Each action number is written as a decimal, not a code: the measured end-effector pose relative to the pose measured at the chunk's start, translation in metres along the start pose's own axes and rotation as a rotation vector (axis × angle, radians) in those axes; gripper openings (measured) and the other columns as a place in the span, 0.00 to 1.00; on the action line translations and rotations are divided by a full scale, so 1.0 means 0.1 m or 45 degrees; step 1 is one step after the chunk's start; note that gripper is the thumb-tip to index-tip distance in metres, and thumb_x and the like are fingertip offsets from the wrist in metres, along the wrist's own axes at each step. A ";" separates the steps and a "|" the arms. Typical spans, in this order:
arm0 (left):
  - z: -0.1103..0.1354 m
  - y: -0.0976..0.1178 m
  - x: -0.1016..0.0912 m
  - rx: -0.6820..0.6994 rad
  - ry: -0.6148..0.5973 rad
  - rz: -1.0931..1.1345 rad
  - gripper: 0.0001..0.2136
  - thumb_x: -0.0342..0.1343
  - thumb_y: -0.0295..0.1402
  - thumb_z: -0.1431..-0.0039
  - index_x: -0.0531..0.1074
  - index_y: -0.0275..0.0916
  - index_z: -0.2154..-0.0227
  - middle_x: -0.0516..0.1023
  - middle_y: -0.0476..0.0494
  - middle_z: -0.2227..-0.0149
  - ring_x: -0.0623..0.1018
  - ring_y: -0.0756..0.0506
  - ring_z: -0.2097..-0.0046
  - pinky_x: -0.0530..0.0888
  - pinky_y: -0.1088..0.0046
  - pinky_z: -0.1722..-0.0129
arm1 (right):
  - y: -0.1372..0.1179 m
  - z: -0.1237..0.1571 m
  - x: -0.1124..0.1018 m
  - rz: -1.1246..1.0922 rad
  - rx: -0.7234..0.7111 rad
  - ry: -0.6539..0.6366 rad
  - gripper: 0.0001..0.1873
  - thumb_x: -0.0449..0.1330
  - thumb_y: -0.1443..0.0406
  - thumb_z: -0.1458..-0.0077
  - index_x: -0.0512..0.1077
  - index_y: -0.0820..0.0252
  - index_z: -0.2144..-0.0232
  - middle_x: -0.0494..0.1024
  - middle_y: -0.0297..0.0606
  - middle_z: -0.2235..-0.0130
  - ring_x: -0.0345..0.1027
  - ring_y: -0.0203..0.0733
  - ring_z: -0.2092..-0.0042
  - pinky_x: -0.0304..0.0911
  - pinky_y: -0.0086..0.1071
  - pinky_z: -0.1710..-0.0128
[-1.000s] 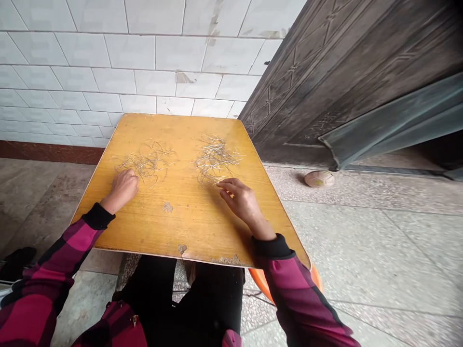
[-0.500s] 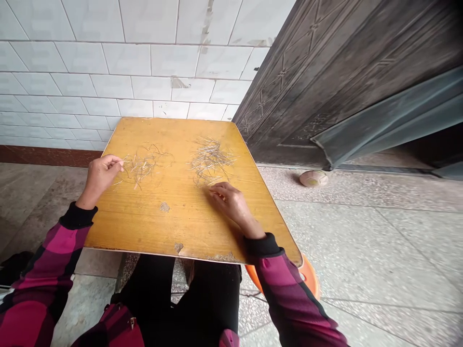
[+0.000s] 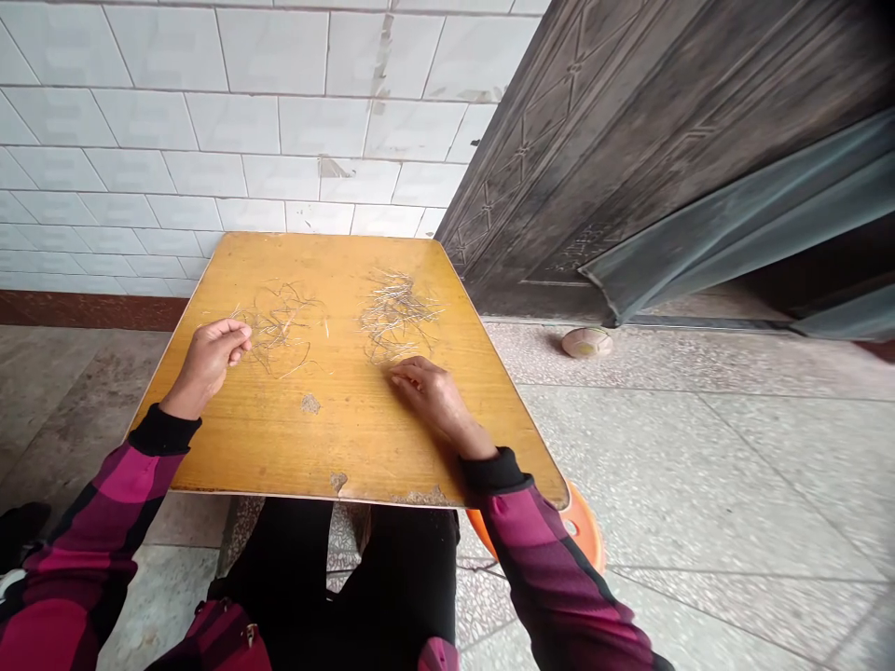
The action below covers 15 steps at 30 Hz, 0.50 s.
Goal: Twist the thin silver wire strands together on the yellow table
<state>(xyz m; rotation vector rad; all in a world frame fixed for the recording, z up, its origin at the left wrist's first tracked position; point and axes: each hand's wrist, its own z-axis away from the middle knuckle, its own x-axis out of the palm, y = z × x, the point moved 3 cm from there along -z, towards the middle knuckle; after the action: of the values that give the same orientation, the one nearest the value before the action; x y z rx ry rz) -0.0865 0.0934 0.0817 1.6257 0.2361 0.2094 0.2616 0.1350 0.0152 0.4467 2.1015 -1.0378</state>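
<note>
**Both hands beside the strand piles**

Your left hand (image 3: 206, 368) curls, fingers together, just beside the looser tangle of silvery strands (image 3: 276, 331) at left. Your right hand (image 3: 433, 401) sits just near of the denser pile (image 3: 395, 317) at right. Both piles lie on the yellow wooden board (image 3: 350, 438). You cannot tell whether either hand holds a strand.

I logged my left hand (image 3: 206, 365) loosely curled, knuckles up, with the left forearm (image 3: 118, 503) entering at seven o'clock. My right hand (image 3: 434, 401) lay palm down, fingers together and pointing toward nine o'clock, with the right forearm (image 3: 538, 559) entering at five o'clock.
</note>
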 end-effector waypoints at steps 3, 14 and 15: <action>0.10 -0.06 0.22 -0.057 -0.168 -0.054 0.08 0.61 0.35 0.54 0.71 0.34 0.76 0.70 0.50 0.79 0.61 0.56 0.81 0.53 0.78 0.81 | 0.00 -0.01 -0.02 -0.101 0.066 0.048 0.11 0.57 0.63 0.40 0.77 0.62 0.63 0.78 0.44 0.63 0.71 0.43 0.63 0.67 0.36 0.62; 0.36 -0.40 0.91 -0.315 -0.637 -0.075 0.10 0.59 0.37 0.52 0.71 0.34 0.75 0.71 0.50 0.79 0.61 0.57 0.81 0.54 0.78 0.81 | -0.19 0.05 0.09 -1.180 0.133 -0.058 0.22 0.69 0.63 0.52 0.75 0.48 0.52 0.76 0.35 0.56 0.69 0.30 0.68 0.69 0.28 0.67; 0.36 -0.42 0.93 -0.329 -0.653 -0.067 0.10 0.59 0.37 0.52 0.71 0.34 0.75 0.71 0.50 0.79 0.61 0.57 0.81 0.54 0.78 0.81 | -0.23 0.05 0.07 -1.201 0.117 -0.062 0.18 0.68 0.63 0.50 0.77 0.49 0.55 0.76 0.35 0.58 0.70 0.30 0.68 0.69 0.27 0.68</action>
<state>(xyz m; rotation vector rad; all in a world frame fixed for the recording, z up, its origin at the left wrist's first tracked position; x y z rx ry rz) 0.0120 0.0875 0.0366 1.3622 -0.1380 -0.2122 0.2456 0.1166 0.0199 -0.6015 2.2353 -1.6246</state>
